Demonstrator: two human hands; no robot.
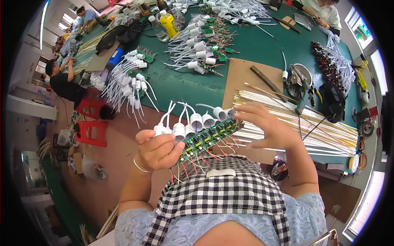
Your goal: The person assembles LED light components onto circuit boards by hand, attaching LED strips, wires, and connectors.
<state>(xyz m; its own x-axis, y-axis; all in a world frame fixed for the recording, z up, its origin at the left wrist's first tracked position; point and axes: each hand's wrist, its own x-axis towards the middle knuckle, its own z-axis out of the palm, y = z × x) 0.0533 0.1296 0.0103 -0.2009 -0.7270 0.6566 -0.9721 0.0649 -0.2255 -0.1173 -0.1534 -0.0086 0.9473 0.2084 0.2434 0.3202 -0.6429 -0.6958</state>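
Note:
My left hand (158, 151) is closed around the left end of a green circuit board strip (211, 137), held up in front of my apron. Along the strip's far edge stands a row of white plastic caps (196, 121), several with white wires, and the leftmost are by my left thumb and fingers. Thin red and white wires (209, 155) hang from its near edge. At the strip's right end is my right hand (273, 125), its fingers stretched over the last cap and the thumb apart below. Whether those fingertips press on the strip is hard to see.
On the green table (180, 88) lie heaps of wired white caps (127, 78), long thin strips (295, 119), a cardboard sheet (238, 80) and a dark bar (264, 78). A yellow bottle (169, 23) stands farther back. Red stools (92, 133) are at left; other people sit beyond.

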